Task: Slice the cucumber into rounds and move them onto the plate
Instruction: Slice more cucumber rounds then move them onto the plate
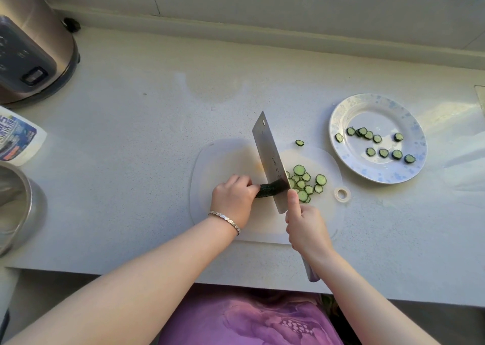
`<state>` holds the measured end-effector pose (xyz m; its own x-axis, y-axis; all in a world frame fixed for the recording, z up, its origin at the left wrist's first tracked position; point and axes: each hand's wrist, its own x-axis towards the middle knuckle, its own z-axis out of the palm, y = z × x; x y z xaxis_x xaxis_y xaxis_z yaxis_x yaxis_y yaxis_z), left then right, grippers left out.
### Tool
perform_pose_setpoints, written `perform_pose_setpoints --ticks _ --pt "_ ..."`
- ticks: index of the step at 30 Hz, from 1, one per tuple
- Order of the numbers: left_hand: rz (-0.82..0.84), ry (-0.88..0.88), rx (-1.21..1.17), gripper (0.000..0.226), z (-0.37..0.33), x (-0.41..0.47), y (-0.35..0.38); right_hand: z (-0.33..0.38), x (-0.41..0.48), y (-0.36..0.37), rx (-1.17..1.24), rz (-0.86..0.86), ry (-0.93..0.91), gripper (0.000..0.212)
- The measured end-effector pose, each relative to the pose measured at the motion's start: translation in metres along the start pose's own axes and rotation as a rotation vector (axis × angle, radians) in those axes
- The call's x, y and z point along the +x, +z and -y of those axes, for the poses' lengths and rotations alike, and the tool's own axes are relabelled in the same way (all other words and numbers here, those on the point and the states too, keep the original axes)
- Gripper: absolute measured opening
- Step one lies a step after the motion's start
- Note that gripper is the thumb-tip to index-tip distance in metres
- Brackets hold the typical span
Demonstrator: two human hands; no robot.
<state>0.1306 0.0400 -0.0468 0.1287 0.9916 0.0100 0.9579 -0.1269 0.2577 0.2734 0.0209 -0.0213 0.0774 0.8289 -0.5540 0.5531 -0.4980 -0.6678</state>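
the task looks well past its middle, judging by how little whole vegetable is left. the person's left hand [232, 200] is curled tight around the last short stub of cucumber [267, 190], pinning it to the translucent cutting board [225, 161] on the pale counter [131, 135]. the right hand [305, 226] is clenched on the handle of a broad cleaver [270, 161], thumb up against the blade's heel, and the edge sits down in the stub's right end, close to the left fingertips.

just right of the blade lies a loose heap of cut rounds [307, 184], overlapping each other on the board, and one stray round [299, 143] rests apart near the board's far edge. the patterned plate [341, 114] stands near the board on its right side and holds about eleven slices [378, 142] spread in two rough rows.

so a first batch is plated, a second batch is cut but waits on the board, and only a few more cuts seem left before the stub becomes too short to hold safely. then the heap and the stray round need carrying over.
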Motion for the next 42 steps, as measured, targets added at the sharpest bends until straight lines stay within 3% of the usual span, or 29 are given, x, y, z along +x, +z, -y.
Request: perform_pose_setpoints --ticks 6,18,28,42 --pt "-0.013 0.005 -0.034 0.036 0.002 -0.001 0.001 0.001 -0.003 -0.016 0.232 0.027 0.133 0.055" --pt "0.004 0.005 0.037 0.039 0.001 0.001 0.002 0.005 -0.008 -0.009 -0.015 0.009 -0.041 0.056" --pt "0.004 0.010 -0.010 0.038 0.002 0.000 0.001 -0.004 -0.004 -0.007 0.133 0.009 0.054 0.053" --pt "0.022 0.008 0.081 0.037 0.002 0.000 0.002 0.005 -0.008 -0.007 -0.022 0.028 -0.040 0.057"
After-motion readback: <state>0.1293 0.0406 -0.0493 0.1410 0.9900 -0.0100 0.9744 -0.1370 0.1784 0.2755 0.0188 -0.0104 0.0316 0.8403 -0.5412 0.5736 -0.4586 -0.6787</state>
